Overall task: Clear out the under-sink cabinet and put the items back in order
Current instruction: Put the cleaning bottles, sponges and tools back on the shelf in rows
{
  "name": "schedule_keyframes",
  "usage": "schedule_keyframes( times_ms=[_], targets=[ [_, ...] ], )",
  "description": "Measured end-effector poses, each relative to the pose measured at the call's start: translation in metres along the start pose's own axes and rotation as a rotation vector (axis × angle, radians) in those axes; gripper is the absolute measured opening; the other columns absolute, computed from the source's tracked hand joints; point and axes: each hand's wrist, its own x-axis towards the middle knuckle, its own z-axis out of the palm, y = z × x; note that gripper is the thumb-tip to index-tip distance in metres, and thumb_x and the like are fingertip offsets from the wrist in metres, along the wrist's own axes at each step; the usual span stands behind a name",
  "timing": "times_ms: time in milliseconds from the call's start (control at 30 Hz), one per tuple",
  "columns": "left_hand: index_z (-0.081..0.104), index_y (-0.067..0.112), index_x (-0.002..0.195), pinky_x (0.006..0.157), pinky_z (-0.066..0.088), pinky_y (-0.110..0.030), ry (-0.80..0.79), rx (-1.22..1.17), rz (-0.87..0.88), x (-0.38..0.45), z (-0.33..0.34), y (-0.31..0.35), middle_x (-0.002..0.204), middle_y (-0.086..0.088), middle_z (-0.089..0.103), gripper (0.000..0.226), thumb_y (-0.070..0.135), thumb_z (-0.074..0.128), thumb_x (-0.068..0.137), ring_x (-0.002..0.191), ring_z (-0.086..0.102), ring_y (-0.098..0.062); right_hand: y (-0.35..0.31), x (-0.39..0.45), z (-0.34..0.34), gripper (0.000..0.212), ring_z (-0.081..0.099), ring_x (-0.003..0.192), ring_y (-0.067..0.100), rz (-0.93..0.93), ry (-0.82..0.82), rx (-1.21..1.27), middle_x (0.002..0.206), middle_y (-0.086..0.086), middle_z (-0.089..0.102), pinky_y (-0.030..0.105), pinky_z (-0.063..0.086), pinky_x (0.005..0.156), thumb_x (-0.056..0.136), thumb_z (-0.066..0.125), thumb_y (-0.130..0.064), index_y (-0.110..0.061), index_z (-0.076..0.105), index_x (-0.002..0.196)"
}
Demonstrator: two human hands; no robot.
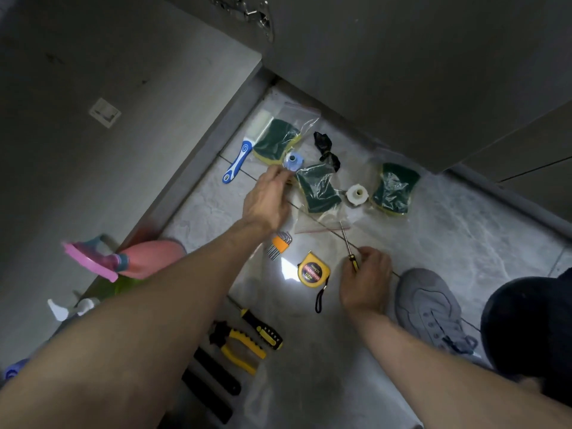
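Items lie spread on the grey tiled floor (464, 230). My right hand (366, 283) pinches the yellow-black handle of a thin screwdriver (348, 243), whose shaft points up toward the sponges. My left hand (267, 199) reaches toward a small blue plastic fitting (293, 160) and a bagged green-yellow sponge (317, 188), fingers curled; whether it grips anything is hidden. A yellow tape measure (312, 269) and an orange hex key set (279, 245) lie between my arms.
Two more bagged sponges (275, 140) (394, 188), a white plastic nut (356, 194), a blue-white brush (238, 161) and a black bag (325, 147) lie near the cabinet base. Yellow pliers (238, 348) and a utility knife (263, 329) lie near me. Pink spray bottle (123, 261) left; grey shoe (430, 308) right.
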Motion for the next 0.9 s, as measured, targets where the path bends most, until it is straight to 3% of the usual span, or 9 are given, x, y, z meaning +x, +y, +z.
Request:
schedule_keyframes(
  times_ms=[133,300,500,667,767,900],
  targets=[
    [0.044,0.025,0.141,0.09,0.049,-0.04,-0.117,0.13,0.015,0.018,0.001,-0.014,0.138,0.003,0.046,0.06,0.005,0.054,0.085,0.121,0.052,-0.024,0.0,0.003,0.008,0.024,0.048,0.121,0.035,0.082,-0.016,0.04,0.124,0.017,0.053,0.039,0.037,0.099,0.092,0.063,-0.009,-0.006,0.063,0.116],
    [0.057,0.023,0.117,0.081,0.05,-0.036,-0.071,0.223,0.029,0.024,0.0,-0.023,0.122,0.0,0.056,0.024,0.024,0.06,0.093,0.101,0.059,-0.025,0.005,-0.001,0.012,0.019,0.047,0.121,0.034,0.095,-0.028,0.067,0.12,0.017,0.055,0.038,0.035,0.1,0.093,0.06,-0.007,-0.006,0.063,0.112],
    [0.063,0.015,0.119,0.09,0.05,-0.038,-0.207,0.275,-0.015,-0.001,-0.015,-0.025,0.12,-0.009,0.057,0.029,0.024,0.061,0.091,0.107,0.06,-0.033,0.011,-0.011,0.012,0.015,0.049,0.115,0.037,0.042,0.008,0.097,0.113,0.021,0.058,0.037,0.033,0.098,0.092,0.06,0.0,-0.001,0.063,0.107],
    [0.06,0.016,0.089,0.077,0.047,-0.031,-0.161,0.146,-0.21,-0.077,-0.026,-0.031,0.101,-0.01,0.064,0.021,0.037,0.06,0.088,0.094,0.063,-0.034,0.005,-0.018,0.007,0.02,0.048,0.119,0.041,0.01,0.029,0.126,0.118,0.026,0.056,0.043,0.032,0.104,0.094,0.055,0.0,0.004,0.061,0.113],
    [0.053,0.02,0.067,0.069,0.047,-0.023,-0.186,-0.007,-0.481,-0.128,-0.02,-0.03,0.083,-0.008,0.072,0.032,0.043,0.062,0.087,0.081,0.067,-0.027,0.001,-0.019,-0.001,0.023,0.047,0.122,0.04,-0.019,0.01,0.128,0.125,0.025,0.053,0.044,0.034,0.103,0.099,0.051,-0.006,0.002,0.057,0.119],
    [0.064,0.01,0.063,0.063,0.063,-0.036,-0.243,-0.564,-0.92,-0.171,0.001,-0.028,0.06,-0.011,0.071,0.018,0.011,0.073,0.078,0.055,0.071,-0.025,0.001,-0.019,-0.013,0.022,0.049,0.12,0.038,-0.119,-0.052,0.066,0.127,0.022,0.051,0.043,0.038,0.098,0.102,0.048,-0.013,-0.001,0.055,0.119]
  ],
)
